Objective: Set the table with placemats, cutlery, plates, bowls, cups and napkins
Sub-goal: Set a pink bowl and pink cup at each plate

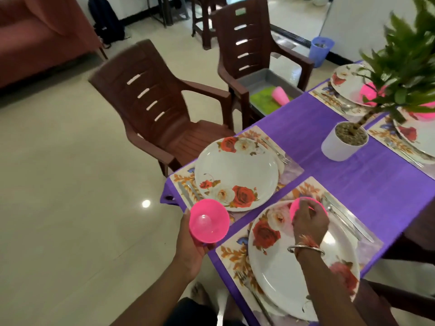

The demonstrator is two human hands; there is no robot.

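Grips pink bowl (209, 222) from below in left hand (190, 249), off table edge; pinches second pink bowl (297, 208) beneath curled right hand (309, 222), on near plate (282, 276), floral plate (235, 172) just beyond left hand.

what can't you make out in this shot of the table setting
Head view only:
right-hand bowl: the right hand covers most of it; contact with the near plate is unclear.
far bowls: plant leaves hide them.
far right plate: cut off by the frame edge.
grey tray on the chair: the table edge hides its front.
left hand: the left-hand bowl covers its fingers.
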